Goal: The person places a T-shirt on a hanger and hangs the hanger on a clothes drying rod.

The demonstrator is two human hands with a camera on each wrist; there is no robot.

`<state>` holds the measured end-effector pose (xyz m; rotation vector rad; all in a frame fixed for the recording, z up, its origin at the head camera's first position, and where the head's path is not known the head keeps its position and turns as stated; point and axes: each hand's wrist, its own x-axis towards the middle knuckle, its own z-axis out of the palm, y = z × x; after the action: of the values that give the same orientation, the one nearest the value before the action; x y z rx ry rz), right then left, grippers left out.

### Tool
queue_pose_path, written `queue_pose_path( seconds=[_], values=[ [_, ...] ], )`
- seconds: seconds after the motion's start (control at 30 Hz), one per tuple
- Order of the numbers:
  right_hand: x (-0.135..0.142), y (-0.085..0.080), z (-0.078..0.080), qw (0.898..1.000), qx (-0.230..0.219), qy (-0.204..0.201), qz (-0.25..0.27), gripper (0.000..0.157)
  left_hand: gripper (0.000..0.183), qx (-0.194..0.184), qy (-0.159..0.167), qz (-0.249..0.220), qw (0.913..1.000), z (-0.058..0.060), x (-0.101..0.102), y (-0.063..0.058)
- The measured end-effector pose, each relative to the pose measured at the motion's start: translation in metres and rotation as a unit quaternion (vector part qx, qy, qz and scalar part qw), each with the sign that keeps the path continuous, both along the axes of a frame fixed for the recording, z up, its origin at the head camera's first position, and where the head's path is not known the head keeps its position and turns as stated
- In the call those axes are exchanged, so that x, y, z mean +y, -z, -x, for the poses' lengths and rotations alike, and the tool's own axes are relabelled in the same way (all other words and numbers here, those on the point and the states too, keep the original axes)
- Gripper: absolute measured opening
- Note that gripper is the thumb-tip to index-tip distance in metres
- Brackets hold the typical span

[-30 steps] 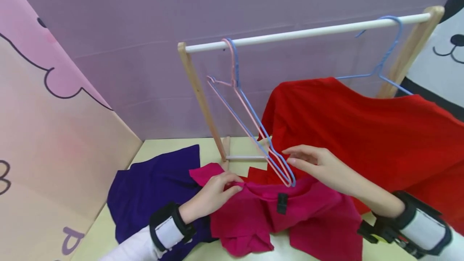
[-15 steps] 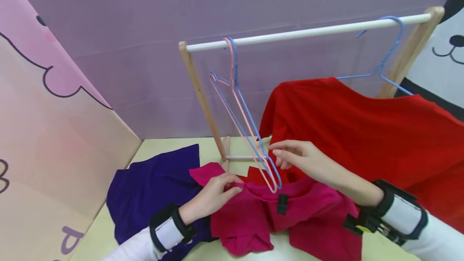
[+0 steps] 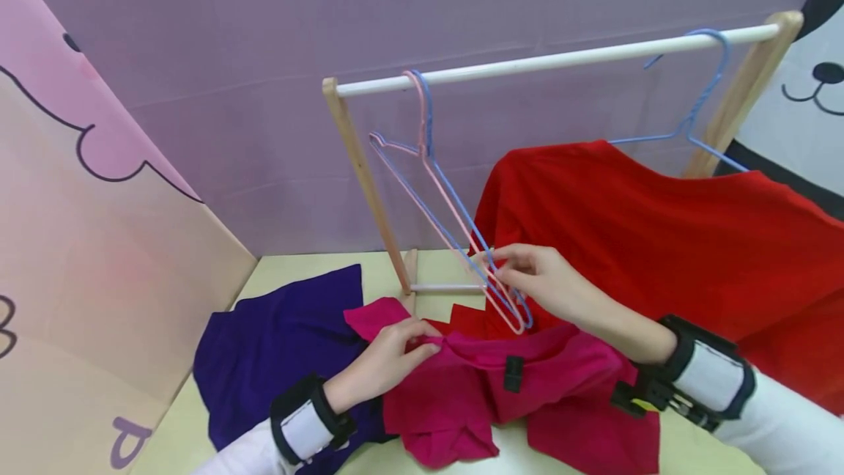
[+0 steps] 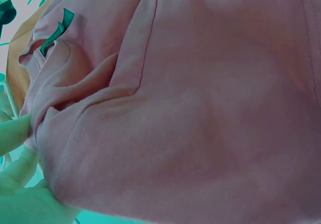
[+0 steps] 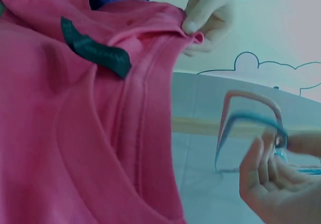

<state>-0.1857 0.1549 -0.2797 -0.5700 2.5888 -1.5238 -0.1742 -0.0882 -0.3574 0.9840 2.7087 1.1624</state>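
Observation:
My left hand [image 3: 393, 356] pinches the neckline of a magenta T-shirt [image 3: 455, 394], which spreads in loose folds over the table. A black label [image 3: 513, 373] shows inside its collar. In the left wrist view, the left thumb and fingers [image 4: 17, 179] hold the cloth's edge. A pink hanger [image 5: 251, 94] and a blue hanger [image 5: 253, 116] hang side by side at the rail's left end. With thumb and fingers around its lower corner, my right hand [image 3: 543, 277] holds the blue hanger; the pink one is right beside it.
A wooden rack with a white rail [image 3: 567, 59] stands behind the shirt. On its right side a red shirt [image 3: 633, 240] hangs from another blue hanger [image 3: 689, 123]. A dark blue garment [image 3: 283, 343] lies on the table at the left, partly under the magenta shirt.
My right hand has moved left to the two hangers and its fingers have come around the blue one. The hangers have swung left, then back right. The left hand has stayed on the neckline.

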Motion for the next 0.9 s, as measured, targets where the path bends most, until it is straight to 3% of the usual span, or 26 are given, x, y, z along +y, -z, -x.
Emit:
queue_pose_path(
  seconds=[0.27,0.53,0.73,0.9],
  values=[
    [0.001,-0.007,0.01,0.994,0.048,0.093,0.013,0.017,0.01,-0.003,-0.004,0.002,1.0,-0.001,-0.002,0.001],
    [0.013,-0.013,0.01,0.987,0.095,0.128,0.021,0.022,0.013,-0.014,-0.006,0.006,0.9999,-0.002,-0.002,0.001],
    [0.03,-0.022,0.011,0.976,0.135,0.171,0.017,0.023,0.016,-0.013,-0.008,0.003,0.9999,-0.001,-0.003,0.002],
    [0.051,-0.026,0.008,0.973,0.138,0.181,0.047,0.017,0.015,-0.006,-0.014,0.004,0.9999,-0.001,-0.004,0.002]
  ],
)
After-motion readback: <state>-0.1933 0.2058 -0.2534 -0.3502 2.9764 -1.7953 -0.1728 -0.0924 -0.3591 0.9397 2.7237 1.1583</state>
